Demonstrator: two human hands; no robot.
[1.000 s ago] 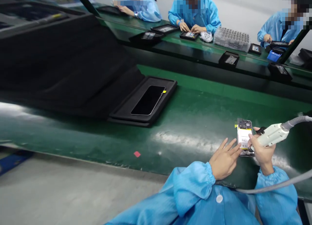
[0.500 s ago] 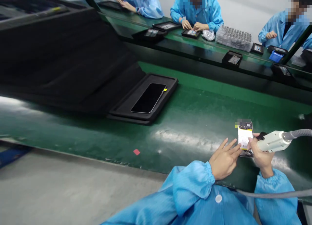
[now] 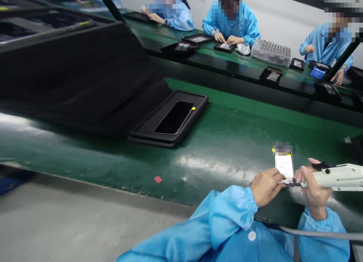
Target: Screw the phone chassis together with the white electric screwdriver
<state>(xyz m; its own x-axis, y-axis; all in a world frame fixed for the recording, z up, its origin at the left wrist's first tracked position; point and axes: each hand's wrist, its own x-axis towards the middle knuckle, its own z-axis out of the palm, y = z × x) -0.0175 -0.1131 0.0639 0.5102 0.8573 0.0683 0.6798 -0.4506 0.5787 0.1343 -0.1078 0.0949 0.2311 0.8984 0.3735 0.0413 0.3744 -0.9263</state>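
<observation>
Obs, head cam. Opened phone (image 3: 284, 166) is lying flat on the green belt (image 3: 227, 141) at lower R, back side up, near the person's edge. L hand (image 3: 266, 186) is curling its fingers onto the phone's lower L corner, pinning it down. R hand (image 3: 313, 186) is wrapped tight around a white powered driver (image 3: 337, 176); dark tip is meeting the phone's bottom edge, just beside the L fingertips. Hands are sitting close together, phone between them. Grey hose (image 3: 320, 234) is trailing across the blue sleeve below.

Risks, as judged:
- Tip is working v. close to L fingertips; a slip off the fastener could be jabbing a finger or gouging the board.
- Phone is held at one corner only, w/ no fixture under it; torque from the driver could be spinning it on the slick belt.
- Hose drag could be pulling the tool off-axis, so a cam-out or stripped screw head is likely.
- Can't tell whether the tip is seated; too small.

Also in view: black tray (image 3: 170, 118) w/ a dark phone, well apart to the L; workers in blue coats at the far bench.
</observation>
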